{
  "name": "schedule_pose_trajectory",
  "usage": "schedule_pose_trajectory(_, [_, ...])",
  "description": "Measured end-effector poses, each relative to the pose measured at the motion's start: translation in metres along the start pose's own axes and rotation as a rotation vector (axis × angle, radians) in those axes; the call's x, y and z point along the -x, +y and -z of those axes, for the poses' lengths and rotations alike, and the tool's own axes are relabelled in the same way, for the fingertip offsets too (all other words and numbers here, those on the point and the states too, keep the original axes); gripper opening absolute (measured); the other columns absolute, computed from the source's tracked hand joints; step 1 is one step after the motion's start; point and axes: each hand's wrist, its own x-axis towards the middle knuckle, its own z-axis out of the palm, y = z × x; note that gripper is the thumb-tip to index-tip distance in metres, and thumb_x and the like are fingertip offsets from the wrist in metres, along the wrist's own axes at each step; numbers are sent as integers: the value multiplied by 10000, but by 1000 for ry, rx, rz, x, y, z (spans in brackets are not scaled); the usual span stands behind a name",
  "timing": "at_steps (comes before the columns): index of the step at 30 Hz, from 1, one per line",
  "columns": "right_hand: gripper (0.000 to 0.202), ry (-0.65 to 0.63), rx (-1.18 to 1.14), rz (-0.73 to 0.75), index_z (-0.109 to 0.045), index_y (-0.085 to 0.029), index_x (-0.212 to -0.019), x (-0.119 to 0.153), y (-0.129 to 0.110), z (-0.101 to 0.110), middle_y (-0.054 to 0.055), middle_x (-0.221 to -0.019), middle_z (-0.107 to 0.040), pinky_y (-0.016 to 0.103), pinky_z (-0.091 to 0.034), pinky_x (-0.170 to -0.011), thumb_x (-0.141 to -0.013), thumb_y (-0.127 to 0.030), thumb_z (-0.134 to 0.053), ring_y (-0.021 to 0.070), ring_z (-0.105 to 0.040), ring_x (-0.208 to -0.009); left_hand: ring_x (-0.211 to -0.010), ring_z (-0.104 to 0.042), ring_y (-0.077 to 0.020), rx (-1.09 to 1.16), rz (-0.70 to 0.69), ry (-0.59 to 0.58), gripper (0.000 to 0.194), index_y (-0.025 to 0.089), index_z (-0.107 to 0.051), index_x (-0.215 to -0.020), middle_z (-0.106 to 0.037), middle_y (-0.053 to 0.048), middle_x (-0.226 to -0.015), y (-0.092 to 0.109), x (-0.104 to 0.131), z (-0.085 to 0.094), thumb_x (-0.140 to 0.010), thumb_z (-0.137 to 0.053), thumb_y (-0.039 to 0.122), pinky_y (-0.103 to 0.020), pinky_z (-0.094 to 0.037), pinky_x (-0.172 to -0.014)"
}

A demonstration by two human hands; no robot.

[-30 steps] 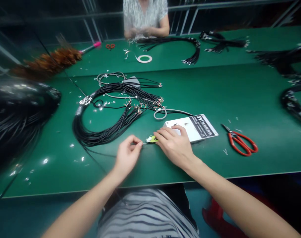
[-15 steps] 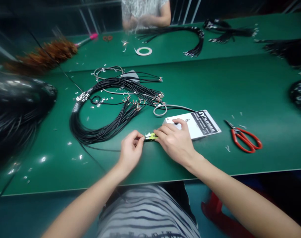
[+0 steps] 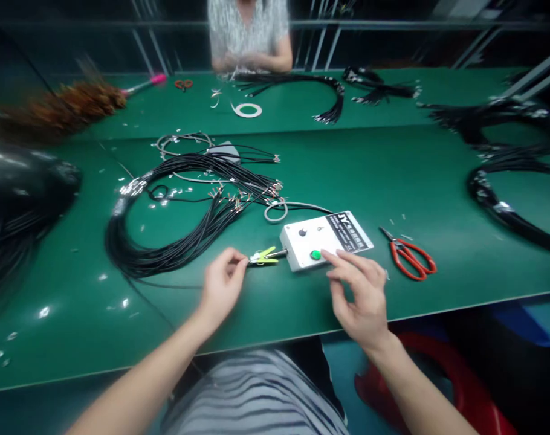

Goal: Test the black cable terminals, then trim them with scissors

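Note:
My left hand (image 3: 224, 284) is closed in a pinch on a thin black cable (image 3: 177, 284), its end hidden by my fingers. Right beside those fingertips is a yellow-green clip (image 3: 266, 257), attached to a short rod from the left side of a white control box (image 3: 297, 248). On the box are a black knob, a small switch, a black label marked "JY" and a green button (image 3: 315, 255). My right hand (image 3: 359, 296) holds nothing; its fingers are apart, with the index fingertip just right of the button. Whether it touches the box I cannot tell.
A looped bundle of black cables (image 3: 121, 241) with stripped ends lies to the left. Red-handled snips (image 3: 411, 260) rest at right. Farther off are a white tape ring (image 3: 248, 110), more cable bundles (image 3: 488, 193) and an orange-brown duster (image 3: 84, 103). A co-worker (image 3: 250, 36) sits opposite.
My right hand has left the yellow-green clip and moved right to the green button. My left hand still pinches at the clip. The view has shifted, showing more of the right side.

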Motion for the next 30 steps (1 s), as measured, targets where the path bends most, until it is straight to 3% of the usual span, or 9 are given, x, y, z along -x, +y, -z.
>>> schedule_pose_trajectory(8, [241,-24,144,36,-571,-232,-912,8,-1,-12,-6,-1108,-746,454,-354,-999,-821,-10,-588,221,-658,-1043,-449,-402,-69,-11,1,11,159,180,-548,-759,-458,60,-568,-5,-2,9,-855,-598,296,-178,-272,-421])
schedule_pose_trajectory(14, [273,26,19,32,-592,-218,-992,9,0,-9,54,-1108,-740,480,-421,-968,-809,-15,-611,267,-599,-1123,-428,-445,-66,42,-60,56,189,165,-551,-771,-538,23,-656,-1,1,26,-854,-626,318,-200,-322,-412])
schedule_pose_trajectory(19, [325,-51,-135,75,-593,-187,-1087,20,-19,-8,119,-1209,-680,483,-452,-949,-813,-14,-608,280,-563,-1172,-503,-472,-73,50,-247,274,247,181,-508,-862,-514,31,-692,30,-79,67,-908,-556,419,-214,-357,-490])
schedule_pose_trajectory(21, [329,-123,-200,120,-593,-183,-1091,27,-27,-10,119,-1231,-665,467,-460,-945,-816,-2,-596,265,-565,-1167,-709,-547,-98,-10,-338,362,262,178,-488,-946,-548,-6,-824,46,-116,86,-943,-498,440,-238,-415,-641])
schedule_pose_trajectory(23, [338,-172,-252,144,-589,-178,-1103,34,-33,-12,120,-1248,-651,448,-469,-942,-819,6,-587,253,-563,-1167,-910,-547,-140,-114,-409,338,289,161,-494,-1010,-572,-52,-965,56,-124,98,-905,-585,415,-292,-425,-781])
schedule_pose_trajectory(26, [342,-203,-294,119,-589,-170,-1115,42,-35,-14,126,-1257,-638,427,-476,-939,-824,10,-582,241,-562,-1159,-951,-546,-190,-261,-495,114,322,173,-576,-902,-619,-48,-945,56,-64,100,-746,-770,377,-320,-440,-825])
schedule_pose_trajectory(27, [337,-207,-305,107,-590,-168,-1112,44,-35,-15,127,-1256,-637,422,-478,-937,-826,8,-582,238,-564,-1151,-854,-570,-182,-332,-519,-72,271,184,-595,-827,-633,-32,-874,52,-30,98,-733,-780,358,-308,-463,-770])
schedule_pose_trajectory(29, [324,-220,-334,92,-593,-169,-1101,43,-36,-18,126,-1255,-635,412,-482,-934,-828,4,-582,231,-572,-1135,-834,-579,-182,-708,-725,-687,141,196,-614,-831,-640,-36,-869,45,37,94,-846,-662,328,-313,-468,-781])
schedule_pose_trajectory(30, [319,-229,-353,93,-595,-171,-1096,41,-37,-19,123,-1255,-636,408,-483,-933,-829,3,-580,228,-578,-1128,-864,-580,-200,-886,-803,-843,108,192,-622,-832,-646,-44,-880,42,63,93,-873,-622,293,-337,-461,-814])
